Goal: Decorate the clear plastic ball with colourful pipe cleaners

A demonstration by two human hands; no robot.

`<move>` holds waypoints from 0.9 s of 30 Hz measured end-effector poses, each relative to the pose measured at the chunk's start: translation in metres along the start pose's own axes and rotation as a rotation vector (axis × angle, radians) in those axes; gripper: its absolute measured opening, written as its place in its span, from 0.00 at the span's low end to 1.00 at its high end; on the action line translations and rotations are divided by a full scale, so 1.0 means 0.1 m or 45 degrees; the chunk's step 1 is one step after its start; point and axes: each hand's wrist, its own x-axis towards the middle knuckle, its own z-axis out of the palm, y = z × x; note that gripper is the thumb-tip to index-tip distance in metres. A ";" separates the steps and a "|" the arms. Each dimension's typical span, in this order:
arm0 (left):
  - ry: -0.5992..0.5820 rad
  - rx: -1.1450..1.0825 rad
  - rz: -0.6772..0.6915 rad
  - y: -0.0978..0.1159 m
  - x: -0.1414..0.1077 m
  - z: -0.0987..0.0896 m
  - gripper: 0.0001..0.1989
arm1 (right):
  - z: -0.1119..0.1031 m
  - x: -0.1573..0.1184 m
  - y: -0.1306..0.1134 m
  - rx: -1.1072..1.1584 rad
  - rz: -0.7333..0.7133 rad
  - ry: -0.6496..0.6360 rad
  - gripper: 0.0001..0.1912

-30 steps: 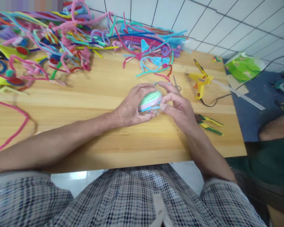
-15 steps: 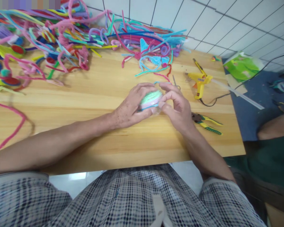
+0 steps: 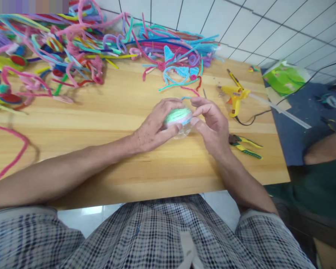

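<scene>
My left hand (image 3: 154,129) wraps around a rounded clear plastic piece (image 3: 183,131) wound with fuzzy pipe cleaner. Its top is covered in light green coils (image 3: 177,115), with a pale lilac band and a blue strand (image 3: 187,121) beneath. The thumb lies along the near side, and the other fingers go over the far left side, partly hidden. At the right edge, my right hand (image 3: 211,129) has thumb and forefinger pinched close together by the blue pipe cleaner. Its remaining fingers are curved and lifted.
Pliers (image 3: 245,145) with yellow-green handles lie right of my right hand. Beyond them are a yellow glue gun (image 3: 235,98) with a glue stick and cord, and a cutter knife (image 3: 233,77). Heaped pipe cleaners (image 3: 72,48) line the back. Another person's arm (image 3: 326,147) is at the right.
The wound piece has tilted a little, so more green coil and more clear plastic show. My right hand has shifted slightly right, and my left thumb has slid a little left.
</scene>
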 end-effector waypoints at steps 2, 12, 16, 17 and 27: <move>-0.001 -0.019 -0.003 0.00 0.00 0.00 0.24 | 0.01 0.00 0.00 -0.001 0.002 -0.014 0.06; -0.061 -0.006 0.012 -0.01 0.02 -0.02 0.25 | 0.03 0.00 0.04 -0.061 -0.046 -0.028 0.05; -0.056 -0.009 -0.025 -0.01 0.01 -0.03 0.26 | 0.00 -0.03 -0.03 -0.161 -0.110 -0.071 0.01; -0.052 -0.015 -0.024 -0.01 0.01 -0.03 0.26 | 0.00 -0.03 -0.03 -0.175 -0.114 -0.085 0.02; -0.079 0.001 0.059 -0.11 0.00 -0.05 0.26 | -0.06 -0.02 0.14 -0.418 -0.412 -0.108 0.06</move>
